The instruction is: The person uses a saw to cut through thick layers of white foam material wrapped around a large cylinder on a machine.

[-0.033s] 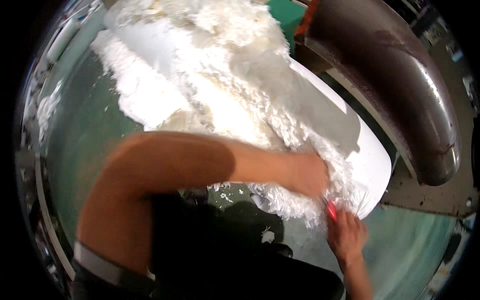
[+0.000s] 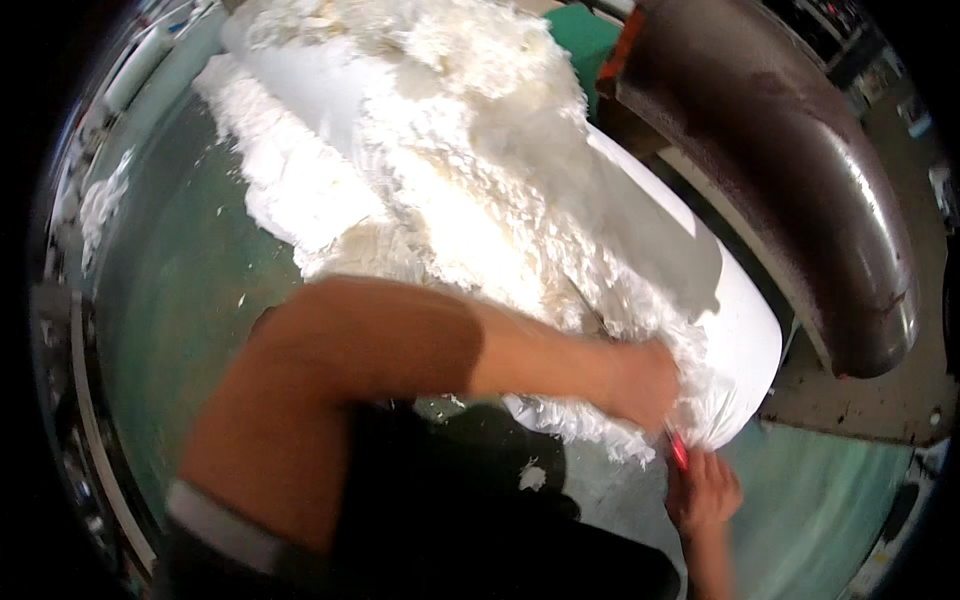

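Note:
A white, shaggy, fleece-like sheet (image 2: pixel 330 185) lies over a long, smooth, rounded white form (image 2: pixel 752 325), whose bare end shows at the right. My left forearm crosses the middle, and my left hand (image 2: pixel 645 385) is at the sheet's near right edge, its fingers hidden and smeared by motion. Just below it, my right hand (image 2: pixel 708 492) is closed around a small red-handled tool (image 2: pixel 679 452); the working end of the tool is hard to make out. A thin dark line shows in the fleece beside my left wrist, too unclear to name.
A large, glossy brown curved form (image 2: pixel 790 160) stands at the right, beside a green object (image 2: pixel 582 42). White scraps (image 2: pixel 534 474) lie on the greenish floor (image 2: pixel 190 330). A white bundle (image 2: pixel 103 210) lies at the far left.
Both hands and the red-handled tool have shifted slightly right and down in the picture. The right hand keeps its hold.

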